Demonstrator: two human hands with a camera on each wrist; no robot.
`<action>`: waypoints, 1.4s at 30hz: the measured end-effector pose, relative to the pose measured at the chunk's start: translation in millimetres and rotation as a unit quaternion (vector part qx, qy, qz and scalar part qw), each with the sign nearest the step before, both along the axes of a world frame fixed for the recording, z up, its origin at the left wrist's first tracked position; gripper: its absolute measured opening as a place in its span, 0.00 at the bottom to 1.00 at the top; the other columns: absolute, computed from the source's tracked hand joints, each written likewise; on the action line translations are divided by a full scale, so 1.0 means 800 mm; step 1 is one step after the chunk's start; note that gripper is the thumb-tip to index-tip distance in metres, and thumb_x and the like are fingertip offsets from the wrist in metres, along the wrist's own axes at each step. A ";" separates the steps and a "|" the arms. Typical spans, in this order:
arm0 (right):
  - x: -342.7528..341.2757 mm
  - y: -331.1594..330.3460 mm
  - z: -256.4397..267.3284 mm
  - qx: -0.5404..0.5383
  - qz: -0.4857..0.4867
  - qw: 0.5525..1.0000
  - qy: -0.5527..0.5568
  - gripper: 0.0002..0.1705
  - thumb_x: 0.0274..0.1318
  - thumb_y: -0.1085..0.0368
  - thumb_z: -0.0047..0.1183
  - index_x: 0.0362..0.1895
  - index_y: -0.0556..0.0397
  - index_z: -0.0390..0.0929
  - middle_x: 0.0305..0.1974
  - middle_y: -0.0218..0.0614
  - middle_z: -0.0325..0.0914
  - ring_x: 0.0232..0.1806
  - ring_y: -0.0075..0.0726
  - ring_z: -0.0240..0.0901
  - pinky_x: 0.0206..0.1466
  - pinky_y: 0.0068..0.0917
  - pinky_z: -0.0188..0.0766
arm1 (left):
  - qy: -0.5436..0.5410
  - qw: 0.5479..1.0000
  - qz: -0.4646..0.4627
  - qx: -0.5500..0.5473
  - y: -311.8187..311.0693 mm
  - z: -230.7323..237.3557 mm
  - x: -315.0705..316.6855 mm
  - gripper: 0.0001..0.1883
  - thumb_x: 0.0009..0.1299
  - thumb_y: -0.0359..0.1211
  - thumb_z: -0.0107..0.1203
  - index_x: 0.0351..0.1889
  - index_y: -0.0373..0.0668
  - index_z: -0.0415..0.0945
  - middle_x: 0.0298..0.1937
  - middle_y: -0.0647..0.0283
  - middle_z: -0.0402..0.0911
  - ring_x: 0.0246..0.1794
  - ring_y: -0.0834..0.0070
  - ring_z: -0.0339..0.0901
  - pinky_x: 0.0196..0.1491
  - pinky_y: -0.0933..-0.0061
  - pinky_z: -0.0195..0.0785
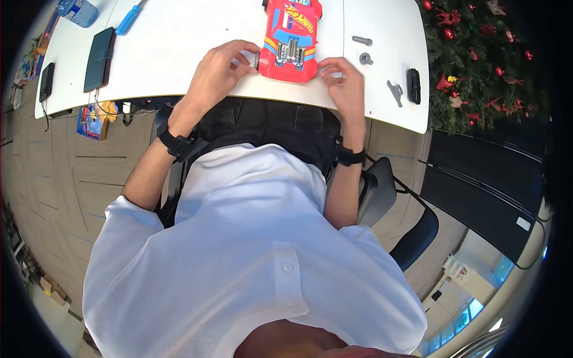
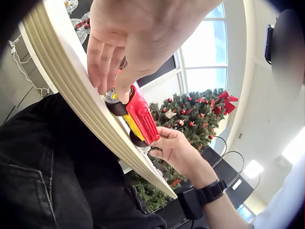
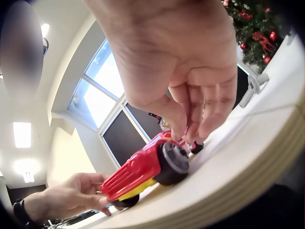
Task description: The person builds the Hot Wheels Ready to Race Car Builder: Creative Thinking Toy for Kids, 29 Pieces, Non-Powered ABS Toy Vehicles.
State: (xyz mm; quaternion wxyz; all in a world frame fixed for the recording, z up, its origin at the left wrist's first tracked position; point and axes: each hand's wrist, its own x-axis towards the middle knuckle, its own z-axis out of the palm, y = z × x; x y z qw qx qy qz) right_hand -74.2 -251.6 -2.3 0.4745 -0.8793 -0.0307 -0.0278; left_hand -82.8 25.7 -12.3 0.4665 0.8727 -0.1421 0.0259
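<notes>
A red toy car (image 1: 289,73) with blue and yellow markings and a chrome engine stands on the white table, its near end by the table's front edge. My left hand (image 1: 216,67) is at the car's near left wheel (image 2: 116,107), thumb and fingers holding it from either side. On the opposite side, my right hand (image 1: 346,85) has its fingertips at the car's near right corner. In the right wrist view its thumb and fingers hang close together just past the uncovered black wheel (image 3: 174,162), with loosely bent fingers.
Right of the car lie a grey bolt (image 1: 362,40), a second bolt (image 1: 366,58), a grey tool-like piece (image 1: 394,92) and a black case (image 1: 413,86). At left are a blue screwdriver (image 1: 128,20), a wallet-style phone case (image 1: 99,58) and a water bottle (image 1: 77,12). A decorated tree (image 1: 477,65) borders the table.
</notes>
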 end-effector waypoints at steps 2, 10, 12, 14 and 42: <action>0.019 -0.015 0.020 -0.088 -0.018 0.991 -0.098 0.12 0.52 0.82 0.58 0.40 0.55 0.83 0.37 0.33 0.85 0.32 0.25 0.80 0.36 0.25 0.77 | 0.010 1.000 -0.005 -0.008 -0.002 0.003 -0.002 0.23 0.62 0.24 0.67 0.57 0.40 0.78 0.52 0.60 0.86 0.43 0.68 0.84 0.45 0.66 0.80; 0.134 -0.094 0.012 -0.370 -0.026 0.914 -0.165 0.18 0.48 0.77 0.61 0.44 0.47 0.88 0.43 0.43 0.85 0.43 0.47 0.82 0.52 0.38 0.77 | -0.069 0.995 0.076 0.005 -0.002 0.002 -0.004 0.30 0.61 0.34 0.72 0.61 0.43 0.74 0.53 0.62 0.81 0.40 0.72 0.82 0.39 0.70 0.77; 0.148 -0.101 0.011 -0.329 -0.017 0.941 -0.078 0.20 0.48 0.77 0.60 0.46 0.47 0.88 0.43 0.46 0.86 0.42 0.49 0.83 0.50 0.40 0.78 | -0.084 0.992 0.093 0.011 0.002 -0.001 -0.001 0.29 0.62 0.36 0.72 0.61 0.43 0.75 0.52 0.61 0.81 0.39 0.72 0.82 0.39 0.71 0.77; 0.151 -0.105 0.018 -0.357 0.003 0.932 -0.053 0.16 0.50 0.74 0.61 0.45 0.48 0.87 0.41 0.44 0.86 0.41 0.48 0.83 0.48 0.39 0.78 | -0.120 0.987 0.107 0.008 0.003 -0.006 0.001 0.26 0.65 0.39 0.69 0.59 0.44 0.76 0.49 0.62 0.80 0.36 0.74 0.81 0.37 0.72 0.75; 0.029 0.061 0.027 0.060 0.118 0.983 -0.126 0.12 0.56 0.71 0.68 0.46 0.57 0.85 0.48 0.35 0.81 0.45 0.25 0.79 0.42 0.21 0.78 | -0.088 0.980 0.062 -0.170 0.010 -0.006 0.009 0.17 0.68 0.25 0.65 0.56 0.37 0.83 0.46 0.62 0.84 0.41 0.79 0.81 0.45 0.79 0.77</action>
